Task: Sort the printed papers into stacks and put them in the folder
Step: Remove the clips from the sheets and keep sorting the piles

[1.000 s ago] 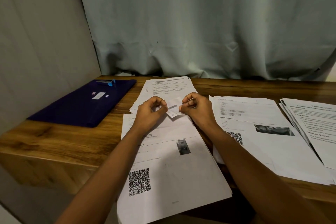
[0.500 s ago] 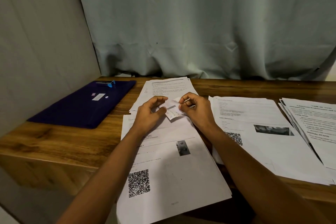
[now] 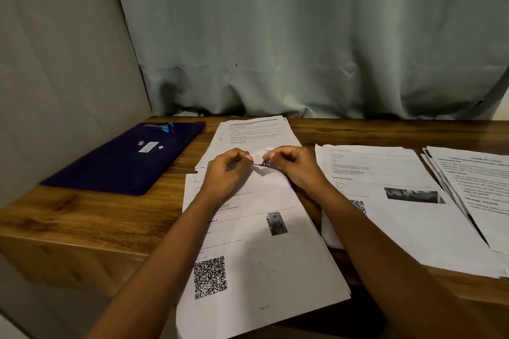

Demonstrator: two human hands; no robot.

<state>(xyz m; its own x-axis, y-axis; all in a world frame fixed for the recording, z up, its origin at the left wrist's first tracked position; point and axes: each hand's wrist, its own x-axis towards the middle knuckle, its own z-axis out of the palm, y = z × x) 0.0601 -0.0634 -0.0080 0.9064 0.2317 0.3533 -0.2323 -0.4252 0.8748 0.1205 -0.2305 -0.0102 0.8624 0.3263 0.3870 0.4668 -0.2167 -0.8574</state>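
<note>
Head view: showing a dark blue folder (image 3: 124, 158) lying closed on the wooden worktop (image 3: 96, 215), its inside hidden. Carrying a small metal and blue tool (image 3: 159, 126) at its far corner and a white label (image 3: 148, 147) on its cover.

Showing four lots of printed papers right of the folder: a far stack (image 3: 256, 132) just beside it, and a near stack (image 3: 261, 256) with a QR code overhanging the worktop's front edge, long axis running away from the person. Farther right of the folder, showing a third stack (image 3: 399, 195) and a fourth stack (image 3: 473, 187) lying over the third's edge.

Pinching a small paper scrap (image 3: 260, 158) between the fingers of the left hand (image 3: 225, 170) and the right hand (image 3: 292, 165), right of the folder, long axis running fingertip to fingertip.

Showing the scrap nearly edge-on now, where half a second ago its printed face was hanging below the fingers; keeping both hands in much the same place.
</note>
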